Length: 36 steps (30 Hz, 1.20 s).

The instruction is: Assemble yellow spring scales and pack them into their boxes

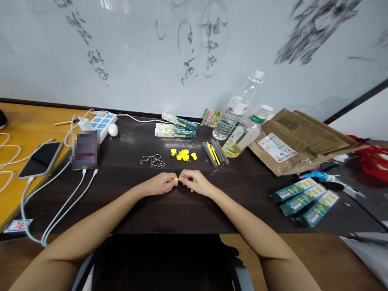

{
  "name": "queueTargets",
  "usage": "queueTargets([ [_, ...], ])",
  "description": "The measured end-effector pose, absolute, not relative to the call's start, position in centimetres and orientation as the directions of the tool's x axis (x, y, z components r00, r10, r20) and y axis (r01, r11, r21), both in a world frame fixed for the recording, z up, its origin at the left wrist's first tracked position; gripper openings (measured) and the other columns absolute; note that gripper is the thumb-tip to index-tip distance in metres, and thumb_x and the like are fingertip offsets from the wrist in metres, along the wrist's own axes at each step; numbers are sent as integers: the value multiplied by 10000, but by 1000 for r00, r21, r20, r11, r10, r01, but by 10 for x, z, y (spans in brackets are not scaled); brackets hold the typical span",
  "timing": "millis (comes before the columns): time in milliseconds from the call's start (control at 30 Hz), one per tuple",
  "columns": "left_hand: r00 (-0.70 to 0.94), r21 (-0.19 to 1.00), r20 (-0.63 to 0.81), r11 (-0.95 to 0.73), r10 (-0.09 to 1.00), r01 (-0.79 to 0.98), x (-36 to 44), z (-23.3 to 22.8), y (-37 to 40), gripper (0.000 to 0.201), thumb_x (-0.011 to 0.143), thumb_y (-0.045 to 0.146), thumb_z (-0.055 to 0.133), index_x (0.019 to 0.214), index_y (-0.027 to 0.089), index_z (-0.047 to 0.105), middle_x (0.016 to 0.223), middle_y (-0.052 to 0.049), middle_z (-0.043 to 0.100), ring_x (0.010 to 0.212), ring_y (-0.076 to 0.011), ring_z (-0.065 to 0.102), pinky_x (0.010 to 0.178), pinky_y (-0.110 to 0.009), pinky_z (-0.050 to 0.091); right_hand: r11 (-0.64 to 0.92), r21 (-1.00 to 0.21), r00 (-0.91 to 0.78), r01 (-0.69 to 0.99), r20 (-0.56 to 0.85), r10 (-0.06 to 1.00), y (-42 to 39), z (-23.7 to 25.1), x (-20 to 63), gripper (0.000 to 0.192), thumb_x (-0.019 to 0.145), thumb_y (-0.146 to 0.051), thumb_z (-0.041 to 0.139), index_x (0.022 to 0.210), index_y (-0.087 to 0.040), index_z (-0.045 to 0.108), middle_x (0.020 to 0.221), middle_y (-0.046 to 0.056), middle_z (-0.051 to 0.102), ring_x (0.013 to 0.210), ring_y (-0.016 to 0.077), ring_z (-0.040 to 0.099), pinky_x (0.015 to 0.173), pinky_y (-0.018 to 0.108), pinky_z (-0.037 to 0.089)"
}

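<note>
Both bare forearms enter from the lower edge and converge toward the centre of the view. The left forearm runs from 7 o'clock up toward the centre; the right forearm runs from 5 o'clock up toward the centre. Both wrists are straight and lie low. The left hand (pixel 160 185) is loosely curled, back upward, with thumb and forefinger pinched at its 3 o'clock side. The right hand (pixel 195 182) mirrors this posture, with fingers curled and its pinch at its 9 o'clock side. The fingertips of the two hands meet at the centre. Whether the remaining fingers touch cannot be determined.
</note>
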<state>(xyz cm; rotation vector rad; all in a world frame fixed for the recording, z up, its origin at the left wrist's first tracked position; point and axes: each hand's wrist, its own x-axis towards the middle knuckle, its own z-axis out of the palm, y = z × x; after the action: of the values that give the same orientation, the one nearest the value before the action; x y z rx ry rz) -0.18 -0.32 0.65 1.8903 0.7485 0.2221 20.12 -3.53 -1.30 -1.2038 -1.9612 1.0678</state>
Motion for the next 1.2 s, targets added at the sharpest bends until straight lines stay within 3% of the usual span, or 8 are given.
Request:
queueTargets([
  [233, 738, 845, -115, -325, 664, 424, 2, -1, -5, 243, 878, 376, 395, 776, 173, 480, 535, 50, 487, 476, -92, 425, 496, -196, 334, 408, -769, -310, 492, 283, 908, -38, -19, 191, 257, 898, -340, 491, 713, -169, 546, 607, -28, 462, 568, 92, 441, 506, 200, 338],
  [500, 718, 740, -10, -478, 696, 473, 4, -6, -7, 236, 889, 319, 387, 720, 176, 470, 629, 17, 500, 587, -125, 460, 563, -226, 336, 359, -782, -262, 509, 256, 930, -41, -21, 186, 253, 901, -350, 482, 716, -182, 522, 616, -26, 493, 566, 106, 455, 557, 220, 351],
  [667, 714, 738, 32, -498, 700, 456, 6, -12, -8, 237, 909, 312, 370, 735, 183, 468, 681, 3, 529, 620, -137, 491, 607, -242, 365, 382, -740, -274, 553, 272, 922, -43, -18, 183, 243, 906, -316, 470, 704, -189, 515, 637, -18, 504, 584, 115, 467, 598, 232, 364],
  [833, 690, 850, -99, -300, 717, 433, 5, -4, -12, 231, 924, 358, 353, 833, 183, 472, 518, 59, 457, 446, -101, 416, 478, -211, 333, 439, -641, -311, 629, 311, 898, -45, -18, 184, 255, 929, -313, 429, 708, -197, 483, 669, -7, 494, 613, 124, 461, 616, 235, 358],
  [967, 715, 946, -247, 4, 654, 324, 5, -2, -10, 232, 919, 396, 358, 1037, 201, 402, 458, 119, 395, 294, -65, 264, 346, -169, 206, 493, -560, -340, 665, 361, 868, -45, -19, 187, 263, 946, -300, 398, 714, -201, 471, 691, 7, 499, 638, 133, 483, 625, 240, 364],
  [1033, 734, 958, -259, 71, 628, 277, 6, -3, -9, 256, 914, 404, 362, 1077, 206, 374, 457, 130, 385, 273, -55, 223, 327, -162, 171, 522, -501, -354, 690, 396, 847, -45, -20, 188, 271, 954, -289, 381, 718, -201, 481, 697, 17, 512, 647, 138, 496, 630, 245, 371],
  [1100, 732, 962, -225, 26, 643, 273, 6, -2, -9, 255, 910, 379, 367, 1094, 202, 374, 464, 126, 396, 287, -56, 244, 338, -162, 191, 549, -434, -376, 714, 423, 824, -45, -21, 190, 281, 959, -281, 367, 724, -201, 498, 707, 28, 531, 659, 144, 511, 637, 250, 380],
  [1200, 713, 935, -76, -199, 697, 295, 5, 2, -12, 249, 884, 236, 367, 1126, 180, 386, 495, 103, 437, 399, -78, 382, 439, -178, 312, 585, -345, -425, 734, 439, 792, -44, -23, 191, 280, 964, -267, 349, 758, -201, 527, 742, 46, 571, 697, 152, 537, 666, 257, 400],
])
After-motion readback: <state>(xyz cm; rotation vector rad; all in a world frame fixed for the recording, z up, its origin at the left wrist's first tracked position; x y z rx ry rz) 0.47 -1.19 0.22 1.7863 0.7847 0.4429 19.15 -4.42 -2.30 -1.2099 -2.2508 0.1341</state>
